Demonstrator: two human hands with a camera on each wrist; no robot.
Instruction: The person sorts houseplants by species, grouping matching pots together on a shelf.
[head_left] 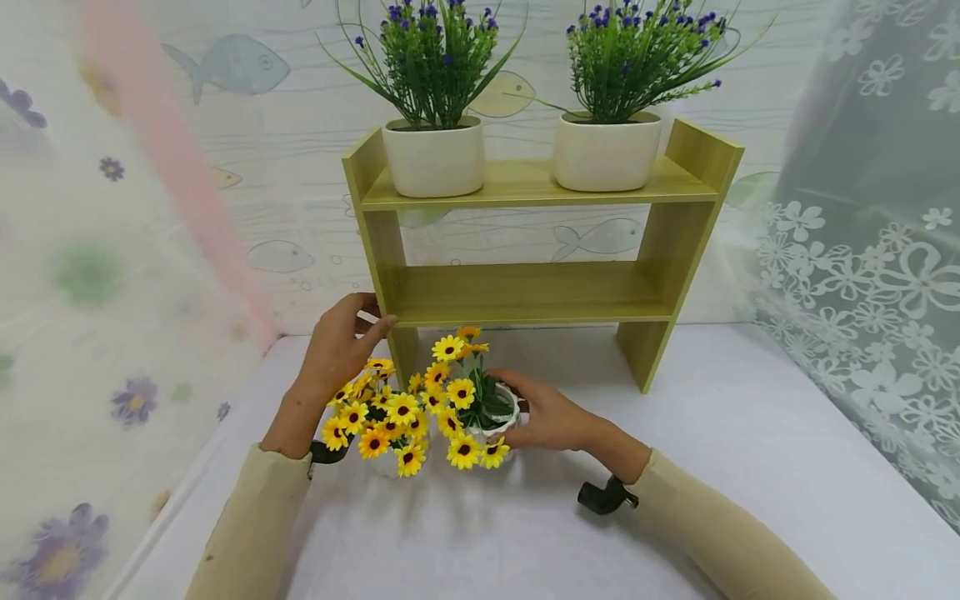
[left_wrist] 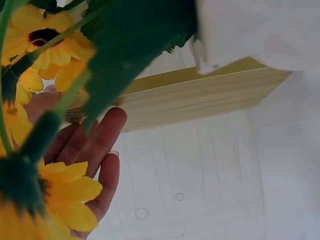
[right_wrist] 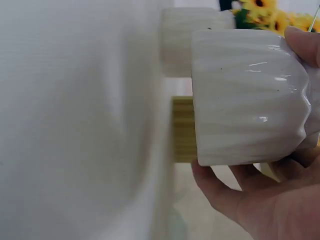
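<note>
My right hand (head_left: 551,414) grips a white ribbed flowerpot (right_wrist: 245,97) around its side, thumb and fingers on opposite sides. Yellow daisy-like flowers (head_left: 462,392) lean out of it to the left. In the right wrist view the pot's base stands apart from the white tabletop. My left hand (head_left: 337,346) holds the left side panel of the wooden shelf (head_left: 525,317), thumb at the front edge beside the lower board. In the left wrist view its fingers (left_wrist: 111,127) lie along that panel, partly hidden by blossoms. A second pot of yellow flowers (head_left: 382,421) stands beside the left wrist.
Two cream oval planters (head_left: 435,158) with purple-flowered plants sit on the shelf's top board, left and right. The lower board (head_left: 528,292) is bare. A patterned curtain (head_left: 135,250) hangs at the left, and a lace-flowered one (head_left: 877,250) at the right.
</note>
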